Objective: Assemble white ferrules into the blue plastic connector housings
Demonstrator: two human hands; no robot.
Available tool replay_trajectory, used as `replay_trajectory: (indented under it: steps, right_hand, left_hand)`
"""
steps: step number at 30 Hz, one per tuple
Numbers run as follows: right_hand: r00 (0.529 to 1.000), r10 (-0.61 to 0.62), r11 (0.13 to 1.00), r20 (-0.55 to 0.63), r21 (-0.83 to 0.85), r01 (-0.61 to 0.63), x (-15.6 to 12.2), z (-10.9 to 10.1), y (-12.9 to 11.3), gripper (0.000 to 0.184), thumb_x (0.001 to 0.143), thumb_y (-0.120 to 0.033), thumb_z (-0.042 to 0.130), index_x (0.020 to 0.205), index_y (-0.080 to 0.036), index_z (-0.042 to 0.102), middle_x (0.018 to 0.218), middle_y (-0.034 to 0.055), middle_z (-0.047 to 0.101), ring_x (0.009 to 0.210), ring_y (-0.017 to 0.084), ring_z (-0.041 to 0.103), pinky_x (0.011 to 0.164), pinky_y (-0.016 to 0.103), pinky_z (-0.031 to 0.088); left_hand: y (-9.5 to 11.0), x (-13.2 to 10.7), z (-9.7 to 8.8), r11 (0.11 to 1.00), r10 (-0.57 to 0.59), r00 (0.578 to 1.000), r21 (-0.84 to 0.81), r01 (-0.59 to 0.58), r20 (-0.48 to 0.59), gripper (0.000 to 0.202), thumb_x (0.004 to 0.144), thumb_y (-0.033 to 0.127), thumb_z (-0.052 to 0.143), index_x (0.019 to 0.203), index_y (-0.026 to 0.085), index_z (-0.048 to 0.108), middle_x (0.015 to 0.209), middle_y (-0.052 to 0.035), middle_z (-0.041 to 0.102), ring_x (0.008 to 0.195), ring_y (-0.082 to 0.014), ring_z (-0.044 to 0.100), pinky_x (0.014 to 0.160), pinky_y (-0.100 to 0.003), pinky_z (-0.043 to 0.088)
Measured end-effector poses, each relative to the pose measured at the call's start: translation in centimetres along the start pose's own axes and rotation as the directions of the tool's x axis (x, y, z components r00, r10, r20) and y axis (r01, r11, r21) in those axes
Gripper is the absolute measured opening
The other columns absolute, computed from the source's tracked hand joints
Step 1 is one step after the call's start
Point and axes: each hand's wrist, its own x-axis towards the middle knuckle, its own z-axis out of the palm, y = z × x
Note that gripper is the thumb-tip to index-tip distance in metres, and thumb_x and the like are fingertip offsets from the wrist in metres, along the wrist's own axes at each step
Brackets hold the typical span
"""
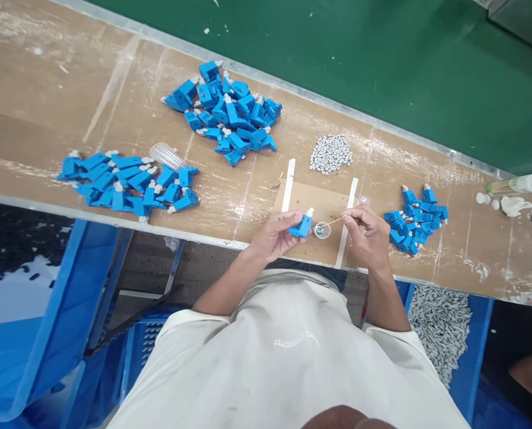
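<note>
Between the thumb and fingers of my left hand (pixel 274 237) is a blue plastic part (pixel 300 227) with a white tip pointing up. My right hand (pixel 367 232) pinches a thin wooden stick (pixel 336 221), whose far end reaches into a small clear cup (pixel 322 230). The cup stands on the bench just right of the blue part and seems to hold a little clear substance. Under it lies a cardboard sheet (pixel 314 199) with a white tape strip (pixel 288 186) on the left and another white strip (pixel 347 223) on the right.
Blue parts lie in a far pile (pixel 234 113), a left pile (pixel 127 182) and a right pile (pixel 415 217). Small grey pieces (pixel 330 154) sit beyond the cardboard. Clear cups (pixel 166 155) lie at left, a container of sticks (pixel 513 185) at far right. Blue bins (pixel 73 310) stand below the bench.
</note>
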Motion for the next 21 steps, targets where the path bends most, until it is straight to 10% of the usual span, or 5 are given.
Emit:
replay_trajectory:
  steps: [8,13,21]
  right_hand:
    - [0.986,-0.116,0.986,0.123,-0.102,0.129,-0.2,0.0,-0.4,0.017,0.097,-0.036,0.064,0.100,-0.024,0.076,0.079,0.0038,0.070,0.068,0.018,0.061,0.066,0.034,0.049]
    - [0.996,0.089,0.982,-0.029,-0.166,-0.093,5.4,-1.4,3.2,0.025,0.094,-0.041,0.064,0.106,-0.023,0.077,0.066,-0.0014,0.064,0.056,0.017,0.055,0.060,0.032,0.047]
    - [0.999,-0.045,0.957,-0.010,-0.286,0.041,12.8,-0.4,9.9,0.011,0.088,-0.033,0.069,0.087,-0.024,0.075,0.084,0.0057,0.073,0.077,0.024,0.065,0.078,0.041,0.055]
  left_hand:
    - [0.2,-0.1,0.2,0.998,-0.038,0.998,-0.045,0.036,-0.040,0.009,0.079,0.015,0.077,0.082,0.009,0.071,0.073,-0.0055,0.070,0.059,-0.0115,0.065,0.052,-0.020,0.054]
    - [0.1,0.0,0.2,0.997,-0.042,0.998,-0.062,0.039,-0.042,0.013,0.076,0.015,0.081,0.082,0.009,0.071,0.073,-0.0057,0.071,0.058,-0.0116,0.066,0.051,-0.019,0.055]
    - [-0.3,0.2,-0.2,0.999,-0.006,1.000,-0.038,0.005,-0.019,0.019,0.076,0.022,0.083,0.083,0.010,0.071,0.074,-0.0062,0.072,0.058,-0.0110,0.066,0.050,-0.018,0.053]
